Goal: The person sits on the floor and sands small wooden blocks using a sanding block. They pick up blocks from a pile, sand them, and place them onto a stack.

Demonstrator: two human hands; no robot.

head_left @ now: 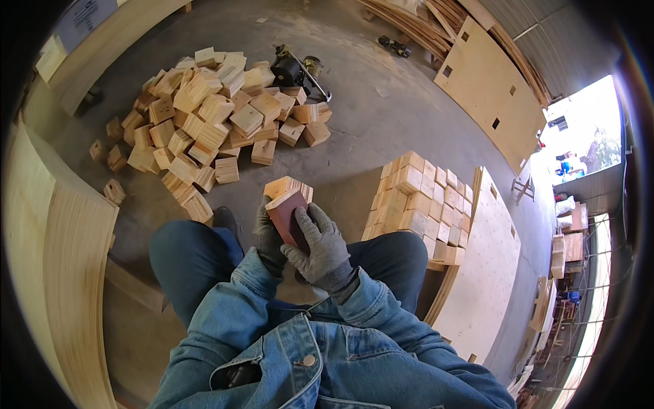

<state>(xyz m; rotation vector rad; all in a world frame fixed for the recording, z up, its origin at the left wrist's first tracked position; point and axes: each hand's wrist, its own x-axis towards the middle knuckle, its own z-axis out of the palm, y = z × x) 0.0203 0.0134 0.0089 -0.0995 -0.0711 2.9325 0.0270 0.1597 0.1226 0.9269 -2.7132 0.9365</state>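
In front of my knees I hold up a pale wooden block (294,184). My left hand (266,238), in a grey glove, is closed around its left side. Against the block's near face lies a flat reddish-brown piece that looks like sandpaper (286,213). My right hand (317,247), gloved too, presses the sandpaper to the block with its fingers closed over the right edge. The sandpaper hides most of the block's near side, and the left fingertips are partly hidden behind it.
A loose heap of wooden blocks (211,109) lies on the concrete floor ahead. By its right side rests a black and yellow tool (289,68). Neatly stacked blocks (422,198) stand beside my right knee, near a plywood sheet (477,266). Layered panels (75,266) rise at the left.
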